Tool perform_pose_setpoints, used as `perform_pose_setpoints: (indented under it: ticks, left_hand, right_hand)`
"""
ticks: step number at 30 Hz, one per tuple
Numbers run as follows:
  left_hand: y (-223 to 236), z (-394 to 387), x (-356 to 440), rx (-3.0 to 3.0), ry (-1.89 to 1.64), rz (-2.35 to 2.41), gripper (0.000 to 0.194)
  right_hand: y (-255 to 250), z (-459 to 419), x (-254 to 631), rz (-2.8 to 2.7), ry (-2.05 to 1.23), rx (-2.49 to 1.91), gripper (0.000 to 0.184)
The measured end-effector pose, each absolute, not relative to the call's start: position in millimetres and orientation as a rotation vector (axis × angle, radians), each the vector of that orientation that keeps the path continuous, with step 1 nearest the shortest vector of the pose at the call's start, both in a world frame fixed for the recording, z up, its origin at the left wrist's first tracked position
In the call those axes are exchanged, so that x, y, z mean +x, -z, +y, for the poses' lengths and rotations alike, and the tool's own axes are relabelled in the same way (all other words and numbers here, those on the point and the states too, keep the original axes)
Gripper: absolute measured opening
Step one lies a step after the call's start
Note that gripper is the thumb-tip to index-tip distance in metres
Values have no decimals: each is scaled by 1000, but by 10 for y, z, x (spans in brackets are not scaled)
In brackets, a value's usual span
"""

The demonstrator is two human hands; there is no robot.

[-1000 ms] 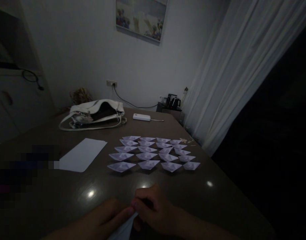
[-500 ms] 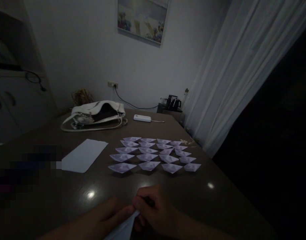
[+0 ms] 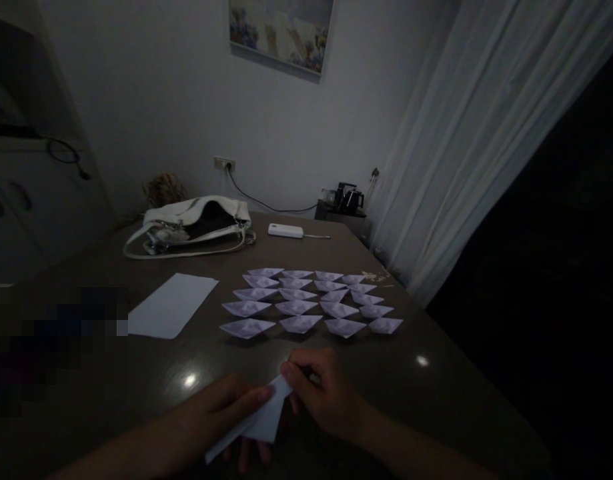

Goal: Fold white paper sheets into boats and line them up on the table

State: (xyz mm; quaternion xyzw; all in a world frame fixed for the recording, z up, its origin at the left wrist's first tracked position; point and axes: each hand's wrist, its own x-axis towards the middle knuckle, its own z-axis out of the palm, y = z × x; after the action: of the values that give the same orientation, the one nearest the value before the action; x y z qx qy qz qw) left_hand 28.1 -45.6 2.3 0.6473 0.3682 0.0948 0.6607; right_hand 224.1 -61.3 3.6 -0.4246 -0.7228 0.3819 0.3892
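Both my hands hold one pale lilac folded paper (image 3: 259, 425) just above the near edge of the dark table (image 3: 436, 393). My left hand (image 3: 221, 417) supports it from below and the left, thumb on top. My right hand (image 3: 322, 393) pinches its upper right corner with closed fingers. Beyond my hands, several small lilac paper boats (image 3: 306, 301) lie in neat rows on the table. A flat white sheet of paper (image 3: 172, 305) lies to their left.
A white handbag (image 3: 193, 223) rests at the table's far left, a white power bank (image 3: 285, 231) with a cable beside it. A kettle (image 3: 349, 197) stands on a low stand by the wall. White curtains (image 3: 476, 133) hang at right.
The folded paper has come up and into fuller view between my hands. My right hand shifted slightly right and now pinches the paper's corner. The view tilted a little.
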Motion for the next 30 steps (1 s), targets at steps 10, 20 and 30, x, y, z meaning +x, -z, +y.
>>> perform_pose_setpoints:
  ticks: [10,20,30]
  left_hand:
    - [-4,-433,272,1547,-215,772,59]
    - [54,-440,277,1480,-262,822,54]
    - [-56,-450,299,1516,-233,844,58]
  right_hand:
    - [-29,-600,2268,-1863,-934,-1066,37]
    - [-5,-566,2279,-1884,-901,-1060,40]
    - [-81,-573,2291,-1919,-863,-1049,39]
